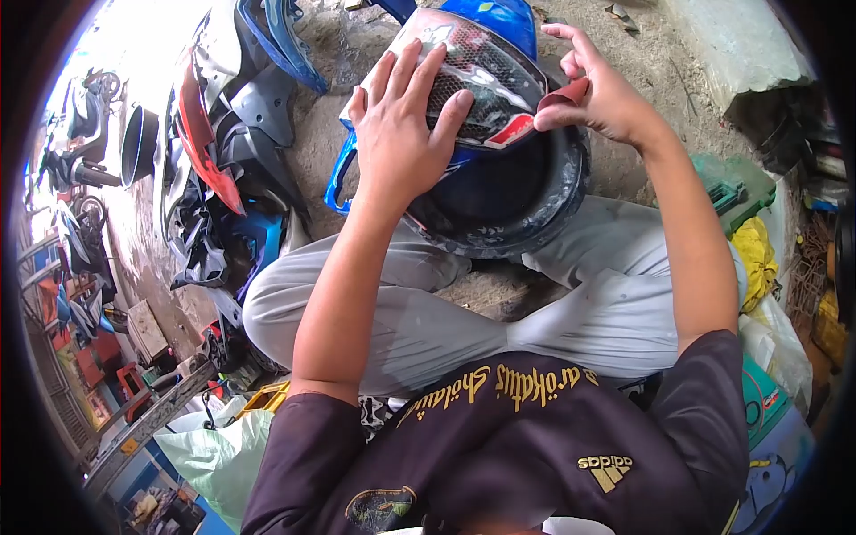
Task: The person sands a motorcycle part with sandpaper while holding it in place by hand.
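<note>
A motorcycle fairing panel with a honeycomb pattern, white patches and a red corner lies over the far rim of a black round tub. My left hand rests on the panel with fingers spread. At the panel's right edge, my right hand pinches a folded reddish-brown piece of sandpaper between thumb and fingers. The sandpaper is close to the red corner; I cannot tell whether it touches. A blue plastic part shows beside the tub, partly hidden by my left arm.
Several motorcycle body panels, one of them red, are piled on the left. A concrete block stands at the far right. Nearby on the right are a green crate and a yellow cloth or bag. A pale plastic bag lies lower left.
</note>
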Tool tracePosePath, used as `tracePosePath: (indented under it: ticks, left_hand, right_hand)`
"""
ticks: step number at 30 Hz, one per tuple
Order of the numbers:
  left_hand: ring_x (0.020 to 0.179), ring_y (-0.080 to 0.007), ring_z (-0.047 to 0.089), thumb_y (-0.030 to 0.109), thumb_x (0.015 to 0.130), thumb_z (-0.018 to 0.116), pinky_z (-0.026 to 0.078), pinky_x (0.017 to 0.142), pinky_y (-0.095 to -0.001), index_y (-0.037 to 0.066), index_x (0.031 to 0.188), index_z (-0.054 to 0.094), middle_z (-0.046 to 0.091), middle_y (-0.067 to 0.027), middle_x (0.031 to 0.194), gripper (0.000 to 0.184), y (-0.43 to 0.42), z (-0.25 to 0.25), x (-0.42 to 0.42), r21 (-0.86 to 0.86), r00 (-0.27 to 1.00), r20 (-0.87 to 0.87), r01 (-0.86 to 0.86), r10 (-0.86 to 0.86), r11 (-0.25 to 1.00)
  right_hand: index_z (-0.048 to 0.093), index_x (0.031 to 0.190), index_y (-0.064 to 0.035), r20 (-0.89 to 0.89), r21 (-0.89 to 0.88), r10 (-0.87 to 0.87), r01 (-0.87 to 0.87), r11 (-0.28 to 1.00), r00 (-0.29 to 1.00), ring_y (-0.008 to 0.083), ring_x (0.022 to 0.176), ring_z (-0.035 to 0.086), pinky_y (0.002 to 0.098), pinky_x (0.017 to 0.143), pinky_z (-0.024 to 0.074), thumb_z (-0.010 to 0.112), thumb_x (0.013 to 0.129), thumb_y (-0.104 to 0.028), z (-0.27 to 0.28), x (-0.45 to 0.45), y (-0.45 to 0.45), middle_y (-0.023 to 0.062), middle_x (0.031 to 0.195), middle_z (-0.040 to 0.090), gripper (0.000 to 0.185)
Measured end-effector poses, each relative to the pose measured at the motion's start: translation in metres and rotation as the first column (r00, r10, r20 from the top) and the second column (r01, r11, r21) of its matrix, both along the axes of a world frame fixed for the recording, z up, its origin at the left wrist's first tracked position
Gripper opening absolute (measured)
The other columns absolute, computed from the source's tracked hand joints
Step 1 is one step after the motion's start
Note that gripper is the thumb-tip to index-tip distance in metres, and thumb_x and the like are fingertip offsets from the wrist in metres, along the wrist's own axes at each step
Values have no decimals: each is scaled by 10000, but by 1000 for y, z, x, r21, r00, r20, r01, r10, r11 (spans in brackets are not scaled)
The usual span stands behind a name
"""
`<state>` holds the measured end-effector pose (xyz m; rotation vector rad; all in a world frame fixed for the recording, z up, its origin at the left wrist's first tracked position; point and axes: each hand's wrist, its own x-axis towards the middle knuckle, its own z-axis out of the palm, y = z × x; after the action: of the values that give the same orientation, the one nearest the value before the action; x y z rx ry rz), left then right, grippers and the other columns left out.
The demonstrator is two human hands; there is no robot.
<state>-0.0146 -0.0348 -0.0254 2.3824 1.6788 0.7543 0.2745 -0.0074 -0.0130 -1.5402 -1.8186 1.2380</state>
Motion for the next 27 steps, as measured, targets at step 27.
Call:
tracePosePath:
  ticks: [27]
  left_hand:
    - [1615,-391,386,554,1083,591,227,1303,-627,246,1628,559,506,-120,1703,627,-6,6,6,-14,999,-43,-14,13,1000]
  right_hand:
    - [203,1772,-225,-174,-198,-5,-30,980,985,172,1113,748,342,992,583,1067,689,-136,11,-16,-13,210,1554,565,1388]
